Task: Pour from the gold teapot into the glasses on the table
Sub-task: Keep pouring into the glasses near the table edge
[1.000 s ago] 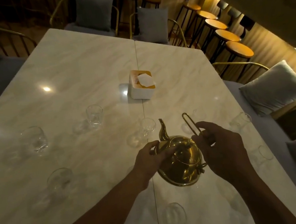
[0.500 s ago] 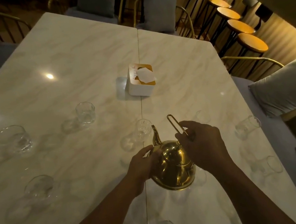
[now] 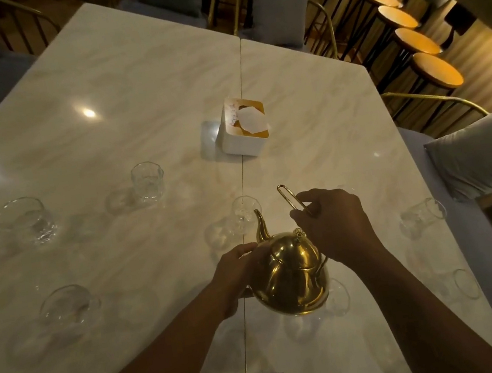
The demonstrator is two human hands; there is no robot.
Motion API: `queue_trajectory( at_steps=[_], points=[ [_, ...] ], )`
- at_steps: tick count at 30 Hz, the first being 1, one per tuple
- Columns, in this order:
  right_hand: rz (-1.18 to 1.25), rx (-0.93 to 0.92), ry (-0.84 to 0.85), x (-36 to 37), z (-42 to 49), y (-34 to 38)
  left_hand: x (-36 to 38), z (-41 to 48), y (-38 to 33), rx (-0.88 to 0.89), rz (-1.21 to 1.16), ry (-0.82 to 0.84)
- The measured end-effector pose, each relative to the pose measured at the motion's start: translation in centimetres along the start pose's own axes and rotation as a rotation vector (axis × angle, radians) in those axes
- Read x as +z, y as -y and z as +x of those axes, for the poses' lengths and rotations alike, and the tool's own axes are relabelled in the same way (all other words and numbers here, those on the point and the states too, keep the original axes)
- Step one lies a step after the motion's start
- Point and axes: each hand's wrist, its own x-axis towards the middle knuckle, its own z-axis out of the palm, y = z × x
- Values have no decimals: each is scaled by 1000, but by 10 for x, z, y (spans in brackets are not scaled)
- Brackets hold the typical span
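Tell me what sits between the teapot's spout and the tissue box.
In the head view, one glass stands just beyond the spout of the teapot. From that glass to the tissue box the table is bare.

Dim rm, marble table (image 3: pixel 127 85), stools (image 3: pixel 436 70)

Eight glasses (image 3: pixel 147 182), one teapot (image 3: pixel 293 275), one tissue box (image 3: pixel 242 140)

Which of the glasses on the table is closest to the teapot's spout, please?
The glass just beyond the spout tip of the gold teapot, by the table's centre seam; the other glasses stand farther off.
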Motion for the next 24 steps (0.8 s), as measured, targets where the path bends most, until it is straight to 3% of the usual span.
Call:
queue_trajectory(
  at_steps=[24],
  points=[
    [-34,44,51,7,23,9,-7,4,-7,-72,-35,44]
  ],
)
